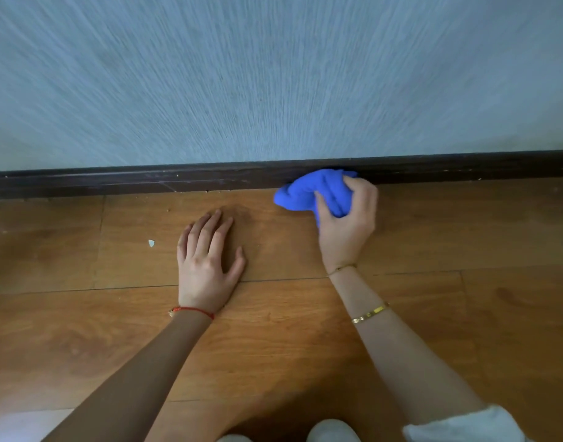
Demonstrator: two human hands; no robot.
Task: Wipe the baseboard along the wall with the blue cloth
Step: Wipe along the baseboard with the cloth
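A: Wiping? Right hand (347, 215) grips the bunched blue cloth (308, 191), pressed against the dark baseboard (114, 183).
B: Left hand (206, 263)?
A: Flat on the wood floor (465, 244), fingers straight, likely bracing. Baseboard runs clear both ways; crumbs by its left foot.

Single head view, looking forward-down at floor (433, 314) and wall (273, 74) base, close range.

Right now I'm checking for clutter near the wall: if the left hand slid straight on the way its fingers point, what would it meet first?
The left hand lies flat on the floor, fingers pointing at the wall. Only bare floor shows ahead, so it would probably meet the dark baseboard first.
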